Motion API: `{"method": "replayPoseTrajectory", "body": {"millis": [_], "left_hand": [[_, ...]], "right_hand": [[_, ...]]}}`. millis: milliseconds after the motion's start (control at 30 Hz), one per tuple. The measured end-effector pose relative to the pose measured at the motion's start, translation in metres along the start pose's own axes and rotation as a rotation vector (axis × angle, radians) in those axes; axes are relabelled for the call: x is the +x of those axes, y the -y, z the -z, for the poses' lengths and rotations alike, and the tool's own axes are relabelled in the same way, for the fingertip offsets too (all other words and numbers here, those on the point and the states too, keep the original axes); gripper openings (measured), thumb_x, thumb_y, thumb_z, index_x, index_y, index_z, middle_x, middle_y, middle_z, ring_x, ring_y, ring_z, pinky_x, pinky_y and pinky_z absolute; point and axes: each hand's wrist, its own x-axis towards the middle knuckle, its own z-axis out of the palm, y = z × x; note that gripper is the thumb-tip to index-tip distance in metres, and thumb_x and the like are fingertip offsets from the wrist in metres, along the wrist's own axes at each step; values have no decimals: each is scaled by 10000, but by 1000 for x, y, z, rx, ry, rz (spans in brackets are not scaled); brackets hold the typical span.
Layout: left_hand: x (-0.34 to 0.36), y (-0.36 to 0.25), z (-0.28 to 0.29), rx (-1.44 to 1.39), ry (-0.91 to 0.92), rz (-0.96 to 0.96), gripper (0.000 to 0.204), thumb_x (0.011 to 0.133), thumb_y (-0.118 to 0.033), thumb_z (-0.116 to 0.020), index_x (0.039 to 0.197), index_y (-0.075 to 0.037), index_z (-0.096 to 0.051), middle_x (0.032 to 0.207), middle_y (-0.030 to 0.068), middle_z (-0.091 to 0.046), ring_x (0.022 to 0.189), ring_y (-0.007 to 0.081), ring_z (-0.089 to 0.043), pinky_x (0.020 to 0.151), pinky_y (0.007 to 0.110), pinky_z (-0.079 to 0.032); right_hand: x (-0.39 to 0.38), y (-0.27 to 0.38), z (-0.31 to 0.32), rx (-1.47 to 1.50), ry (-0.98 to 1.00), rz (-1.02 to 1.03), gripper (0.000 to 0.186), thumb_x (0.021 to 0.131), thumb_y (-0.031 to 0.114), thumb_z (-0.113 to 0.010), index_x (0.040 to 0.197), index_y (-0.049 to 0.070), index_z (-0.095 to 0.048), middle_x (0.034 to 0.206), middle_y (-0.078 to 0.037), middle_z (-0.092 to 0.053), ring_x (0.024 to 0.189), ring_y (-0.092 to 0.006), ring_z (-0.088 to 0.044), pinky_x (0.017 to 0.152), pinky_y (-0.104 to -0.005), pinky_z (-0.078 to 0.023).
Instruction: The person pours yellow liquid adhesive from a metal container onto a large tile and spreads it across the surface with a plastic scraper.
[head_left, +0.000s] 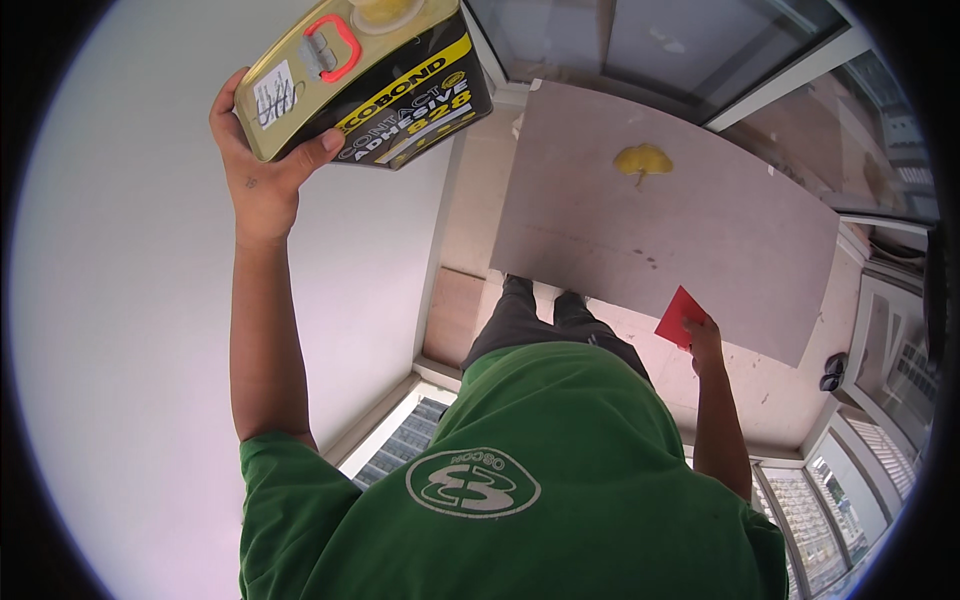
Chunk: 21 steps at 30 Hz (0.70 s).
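Note:
My left hand (268,172) grips the end of a rectangular metal adhesive can (410,110), black and yellow with a red carry handle on its top. The can is raised at the upper left, its spout at the picture's upper edge. Low on the right, my right hand (703,337) holds a flat red spreader (675,318) over the near edge of a large grey-brown board (590,200). A yellow puddle of adhesive (643,160) lies on the board's far half, with a short tail toward me.
A white wall (130,300) rises on the left. Glazed frames (740,70) stand behind the board. Dark footwear (833,372) sits on the pale floor (770,405) at the right. My feet are at the board's near edge. Windows (835,480) line the lower right.

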Motion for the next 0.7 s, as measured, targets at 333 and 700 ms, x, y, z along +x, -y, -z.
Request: {"method": "replayPoseTrajectory", "body": {"millis": [333, 700], "left_hand": [[-61, 31, -50, -62, 368, 60, 1070, 628, 35, -869, 1476, -92, -229, 1294, 96, -427, 1229, 227, -491, 1023, 387, -497], [-82, 31, -80, -215, 439, 146, 1058, 636, 55, -861, 1466, -89, -221, 1305, 89, -435, 1244, 221, -493, 1014, 384, -509]], "right_hand": [[2, -9, 3, 27, -6, 68, 378, 888, 109, -664, 1248, 11, -606, 1082, -71, -669, 910, -172, -645, 742, -356, -548], [-7, 9, -13, 228, 27, 47, 370, 885, 110, -656, 1228, -20, -605, 1015, -81, -672, 861, -170, -649, 700, -334, -546]]}}
